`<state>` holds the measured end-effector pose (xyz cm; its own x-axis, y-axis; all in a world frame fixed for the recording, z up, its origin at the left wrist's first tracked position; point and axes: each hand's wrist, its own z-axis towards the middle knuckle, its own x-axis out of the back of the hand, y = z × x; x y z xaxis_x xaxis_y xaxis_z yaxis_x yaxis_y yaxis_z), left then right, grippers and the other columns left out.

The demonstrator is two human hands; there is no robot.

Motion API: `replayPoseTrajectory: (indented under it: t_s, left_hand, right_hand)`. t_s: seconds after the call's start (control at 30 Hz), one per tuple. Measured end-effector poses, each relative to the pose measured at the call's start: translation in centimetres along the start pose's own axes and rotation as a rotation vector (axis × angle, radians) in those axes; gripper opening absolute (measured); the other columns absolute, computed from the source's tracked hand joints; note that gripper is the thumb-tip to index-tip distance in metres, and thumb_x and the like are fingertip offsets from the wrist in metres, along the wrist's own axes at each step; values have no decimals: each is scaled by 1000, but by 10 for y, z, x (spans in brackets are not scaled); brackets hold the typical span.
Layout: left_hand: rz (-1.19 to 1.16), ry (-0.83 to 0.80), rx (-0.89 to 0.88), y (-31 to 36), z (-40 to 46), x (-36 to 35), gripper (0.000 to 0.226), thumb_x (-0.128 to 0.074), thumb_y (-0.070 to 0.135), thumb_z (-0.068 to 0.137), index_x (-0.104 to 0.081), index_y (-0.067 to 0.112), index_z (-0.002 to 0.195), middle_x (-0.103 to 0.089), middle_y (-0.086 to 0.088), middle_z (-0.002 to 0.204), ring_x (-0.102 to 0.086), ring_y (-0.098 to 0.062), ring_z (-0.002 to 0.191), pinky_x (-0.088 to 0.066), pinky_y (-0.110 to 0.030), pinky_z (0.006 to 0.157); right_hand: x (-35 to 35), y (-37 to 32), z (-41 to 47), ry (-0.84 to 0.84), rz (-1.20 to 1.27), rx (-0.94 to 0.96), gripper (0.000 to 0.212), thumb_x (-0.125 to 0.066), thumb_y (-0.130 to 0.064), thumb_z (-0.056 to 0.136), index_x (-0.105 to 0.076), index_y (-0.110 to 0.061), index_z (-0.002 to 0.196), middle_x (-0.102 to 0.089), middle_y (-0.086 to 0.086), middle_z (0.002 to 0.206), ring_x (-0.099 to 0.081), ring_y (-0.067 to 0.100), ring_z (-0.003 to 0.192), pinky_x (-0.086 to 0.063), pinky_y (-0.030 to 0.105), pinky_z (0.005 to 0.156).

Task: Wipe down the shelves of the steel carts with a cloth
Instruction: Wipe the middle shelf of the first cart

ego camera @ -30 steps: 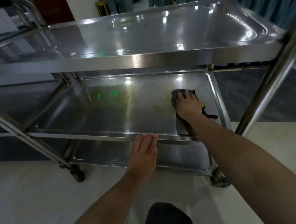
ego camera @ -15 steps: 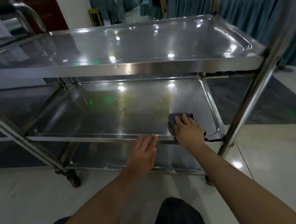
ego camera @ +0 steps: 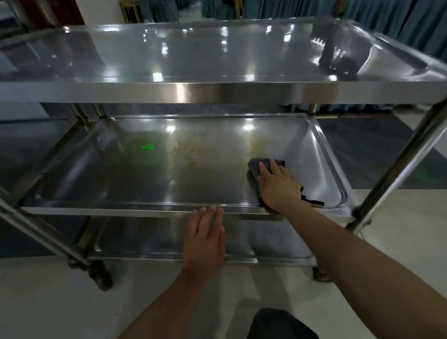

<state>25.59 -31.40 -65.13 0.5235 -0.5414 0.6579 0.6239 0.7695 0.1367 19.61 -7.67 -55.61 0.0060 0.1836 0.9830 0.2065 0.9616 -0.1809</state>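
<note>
Right hand (ego camera: pixel 276 186) presses grey cloth (ego camera: pixel 258 167) flat on middle shelf (ego camera: pixel 140 179); left hand (ego camera: pixel 206 235), fingers straight, steadies its front rim. Yellowish residue (ego camera: pixel 190 155) beyond cloth likely needs firmer, overlapping strokes.

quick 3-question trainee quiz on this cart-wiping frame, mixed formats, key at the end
1. True or false: the right hand presses the grey cloth flat on the middle shelf.
2. The left hand is: A) gripping a post, B) open, fingertips at the middle shelf's front edge, C) holding a spray bottle.
3. Fill in: yellowish smears show on the ___ shelf.

Key: 1 true; 2 B; 3 middle.
</note>
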Motion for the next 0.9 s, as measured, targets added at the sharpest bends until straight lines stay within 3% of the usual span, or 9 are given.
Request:
replayPoseTrajectory:
  t_s: [0.3,0.43,0.67,0.9]
  left_hand:
    - [-6,3,-31,-6,0,-3,43,-50,15,99,-59,-2,138,-58,-20,141,-46,-38,134,-45,-57,108]
    - [-8,-27,-48,-9,-2,1,44,-47,17,101,-57,-1,141,-56,-18,144,-46,-38,135,-40,-55,112]
    - [-28,-97,-21,-9,1,12,45,-38,23,108,-55,4,145,-56,-14,144,-48,-37,134,-38,-49,115]
    - [-137,-124,-74,-19,12,30,41,-54,16,102,-58,5,142,-59,-16,139,-52,-39,125,-41,-46,112]
  right_hand:
    - [12,1,93,17,37,-103,55,-22,-40,106,-16,-28,160,-11,5,168,-15,33,151,-22,51,118]
    - [10,-18,101,20,0,-39,54,-23,-40,106,-19,-25,158,-16,8,166,-21,34,148,-25,53,114]
    - [7,-28,57,-4,-30,4,53,-21,-42,107,-18,-27,158,-7,4,168,-15,30,151,-24,51,116]
    - [-4,-36,-17,1,-37,41,52,-20,-42,107,-18,-28,157,-9,2,168,-17,26,150,-30,50,113]
